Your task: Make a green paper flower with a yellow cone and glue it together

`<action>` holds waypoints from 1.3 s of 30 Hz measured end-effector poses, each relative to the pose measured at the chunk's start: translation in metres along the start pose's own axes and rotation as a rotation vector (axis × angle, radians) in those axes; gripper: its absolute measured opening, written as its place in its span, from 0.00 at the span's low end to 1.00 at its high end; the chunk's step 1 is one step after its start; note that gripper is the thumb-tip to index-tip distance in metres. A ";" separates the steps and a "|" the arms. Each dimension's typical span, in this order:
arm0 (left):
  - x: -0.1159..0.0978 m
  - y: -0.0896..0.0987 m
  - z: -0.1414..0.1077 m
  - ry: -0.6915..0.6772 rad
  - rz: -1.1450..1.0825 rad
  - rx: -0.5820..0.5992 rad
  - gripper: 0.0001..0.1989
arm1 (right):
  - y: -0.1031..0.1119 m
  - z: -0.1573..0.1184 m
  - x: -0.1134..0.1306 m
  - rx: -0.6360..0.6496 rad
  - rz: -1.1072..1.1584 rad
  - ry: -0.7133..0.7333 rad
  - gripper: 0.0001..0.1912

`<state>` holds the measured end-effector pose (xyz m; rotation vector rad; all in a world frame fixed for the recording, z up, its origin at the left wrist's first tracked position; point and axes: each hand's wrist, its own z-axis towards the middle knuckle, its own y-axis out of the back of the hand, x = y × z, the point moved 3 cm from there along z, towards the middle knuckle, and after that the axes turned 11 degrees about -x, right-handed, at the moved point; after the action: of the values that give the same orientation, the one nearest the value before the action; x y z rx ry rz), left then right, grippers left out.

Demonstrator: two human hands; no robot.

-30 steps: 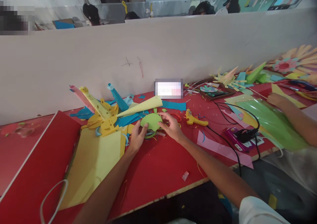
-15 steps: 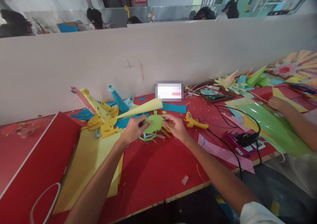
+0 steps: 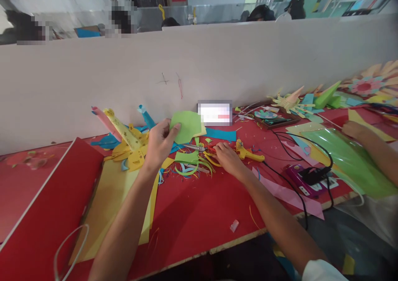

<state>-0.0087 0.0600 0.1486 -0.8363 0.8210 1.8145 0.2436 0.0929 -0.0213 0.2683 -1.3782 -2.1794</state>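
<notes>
Left grip [image 3: 161, 142] pinches the left edge of the rounded green paper [image 3: 185, 127] between thumb and fingers, tilting it up in front of the pale yellow cone; squeezed too hard, the thin sheet could crease at the thumb, and with only that edge held, its free right side could sag or swing. Just below the sheet lies a green paper scrap [image 3: 186, 157] among curled offcuts on the red desk [image 3: 199, 223]; loose strips there could snag. Beside them, the scissors [image 3: 195, 147] point their metal blades leftward, near the paper's lower edge, so a careless lift might nick or tear it. Right grip [image 3: 230, 158] touches the red handles, its fingers bent over them; I cannot tell whether they are closed around the loops, and a shallow hold might let the tool slip. Just right sits the yellow glue gun [image 3: 251, 153]; an outward elbow or wrist could knock it or catch its black cord [image 3: 287, 185].
</notes>
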 end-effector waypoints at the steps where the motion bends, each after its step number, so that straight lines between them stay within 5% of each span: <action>1: -0.002 -0.002 -0.003 0.005 -0.021 -0.003 0.20 | -0.002 0.001 -0.001 -0.011 0.006 0.002 0.08; 8: 0.000 -0.010 -0.014 0.018 -0.072 -0.044 0.11 | -0.005 0.003 -0.010 -0.053 0.122 -0.100 0.14; 15: 0.000 -0.001 -0.006 -0.088 -0.045 -0.165 0.15 | 0.001 0.006 -0.002 -0.166 0.330 -0.201 0.23; 26: -0.014 0.005 -0.010 -0.074 -0.060 -0.241 0.17 | 0.018 0.009 0.012 -0.165 0.501 -0.420 0.11; 31: -0.013 0.006 -0.011 -0.027 -0.096 -0.261 0.23 | 0.032 0.009 0.029 -0.172 0.877 -0.515 0.24; 34: -0.013 0.003 -0.011 -0.007 -0.112 -0.265 0.25 | 0.029 0.004 0.043 -0.057 1.215 -0.619 0.31; 39: -0.009 -0.002 -0.012 0.017 -0.150 -0.268 0.27 | 0.031 0.002 0.067 0.017 1.379 -0.415 0.42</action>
<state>-0.0020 0.0465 0.1494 -1.0568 0.5167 1.8085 0.1973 0.0483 0.0145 -0.9205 -1.1633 -1.0410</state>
